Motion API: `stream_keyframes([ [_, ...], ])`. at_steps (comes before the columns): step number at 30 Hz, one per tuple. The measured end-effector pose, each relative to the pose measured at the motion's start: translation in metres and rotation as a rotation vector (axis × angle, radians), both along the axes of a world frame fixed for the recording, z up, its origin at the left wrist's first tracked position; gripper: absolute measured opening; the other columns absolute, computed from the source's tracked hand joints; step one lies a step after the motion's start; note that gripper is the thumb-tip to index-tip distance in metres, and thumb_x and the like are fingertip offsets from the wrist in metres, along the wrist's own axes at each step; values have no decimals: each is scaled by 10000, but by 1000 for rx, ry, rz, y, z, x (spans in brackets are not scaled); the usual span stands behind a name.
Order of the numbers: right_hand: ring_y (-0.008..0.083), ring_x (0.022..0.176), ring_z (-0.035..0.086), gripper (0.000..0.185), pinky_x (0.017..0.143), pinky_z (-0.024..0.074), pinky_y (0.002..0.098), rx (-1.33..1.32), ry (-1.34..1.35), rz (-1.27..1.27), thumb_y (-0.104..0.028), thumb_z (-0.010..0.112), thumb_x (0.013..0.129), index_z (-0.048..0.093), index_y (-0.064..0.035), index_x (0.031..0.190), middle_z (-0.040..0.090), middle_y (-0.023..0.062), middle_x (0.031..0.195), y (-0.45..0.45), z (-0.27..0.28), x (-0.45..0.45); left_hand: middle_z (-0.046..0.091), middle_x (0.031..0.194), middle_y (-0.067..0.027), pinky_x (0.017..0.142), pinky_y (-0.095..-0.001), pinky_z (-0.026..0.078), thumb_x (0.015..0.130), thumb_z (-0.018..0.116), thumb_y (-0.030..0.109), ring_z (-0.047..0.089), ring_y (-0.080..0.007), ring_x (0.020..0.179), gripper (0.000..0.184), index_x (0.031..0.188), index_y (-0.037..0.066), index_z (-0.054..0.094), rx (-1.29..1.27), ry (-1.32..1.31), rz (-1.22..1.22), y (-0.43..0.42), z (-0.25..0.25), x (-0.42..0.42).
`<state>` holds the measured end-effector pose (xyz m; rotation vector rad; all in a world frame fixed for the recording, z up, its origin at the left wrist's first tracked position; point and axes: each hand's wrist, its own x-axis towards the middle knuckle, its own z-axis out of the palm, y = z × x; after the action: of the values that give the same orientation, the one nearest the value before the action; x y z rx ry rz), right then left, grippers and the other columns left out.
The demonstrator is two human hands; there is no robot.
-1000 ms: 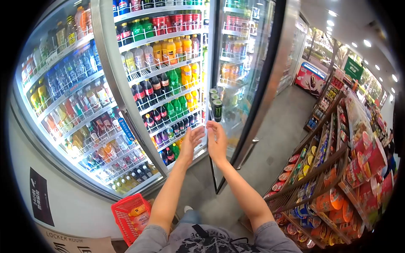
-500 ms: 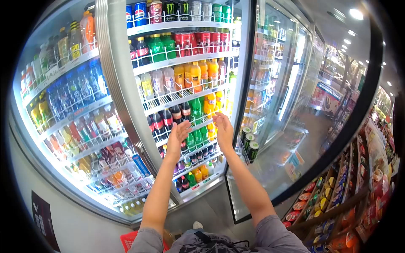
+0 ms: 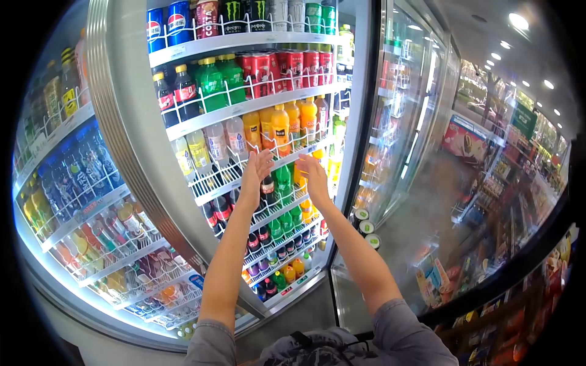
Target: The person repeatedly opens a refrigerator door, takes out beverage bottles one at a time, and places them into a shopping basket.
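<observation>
My left hand (image 3: 253,177) is raised before the open drinks fridge, fingers stretched out, holding nothing. Beside it, my right hand (image 3: 314,175) faces it with fingers spread and slightly bent, also holding nothing. Just above the gap between them, an orange juice bottle (image 3: 280,129) stands upright on a white wire-fronted shelf (image 3: 241,163). Paler bottles (image 3: 217,143) fill that shelf's left part. Behind and below my hands are cola bottles (image 3: 221,209) and green soda bottles (image 3: 283,177), partly hidden. Whether my fingertips touch the shelf front I cannot tell.
Red cans (image 3: 294,68) and energy drink cans (image 3: 232,17) line the higher shelves. The fridge's glass door (image 3: 421,177) stands open to my right, its dark frame curving close by. Several dark cans (image 3: 366,227) show near the door's hinge side. Another lit fridge (image 3: 91,183) is at left.
My view has moved closer to the shelves and shifted. Both hands have risen from the cola and soda level to just below the orange juice bottles. Neither has taken hold of anything.
</observation>
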<state>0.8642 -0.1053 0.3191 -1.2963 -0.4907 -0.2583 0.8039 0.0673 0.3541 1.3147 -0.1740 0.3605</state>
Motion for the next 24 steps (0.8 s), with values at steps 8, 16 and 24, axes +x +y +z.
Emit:
stream_keyframes([
  [8,208,1130,559,478,967,427,338,15,21,119,-353,380,1006,526,-23,1321,587,125,1259,22,17,86,479,1425,-130,1087,-359,313,1012,259,532,470,-241,1285,668,1432,33,404,-15,53,7,22,8,97],
  [16,244,1249,470,594,1046,367,367,-78,-42,210,-452,357,1008,409,-21,1414,494,133,1371,42,30,160,316,1511,-211,1147,-404,241,996,276,580,325,-296,1396,745,1497,28,254,28,83,60,37,12,173],
  [24,238,1314,428,635,1058,345,415,-113,170,217,-530,392,987,418,-56,1409,473,108,1409,66,25,230,531,804,29,614,-240,362,983,397,574,439,-93,664,524,1102,99,583,-24,62,143,42,-3,240],
])
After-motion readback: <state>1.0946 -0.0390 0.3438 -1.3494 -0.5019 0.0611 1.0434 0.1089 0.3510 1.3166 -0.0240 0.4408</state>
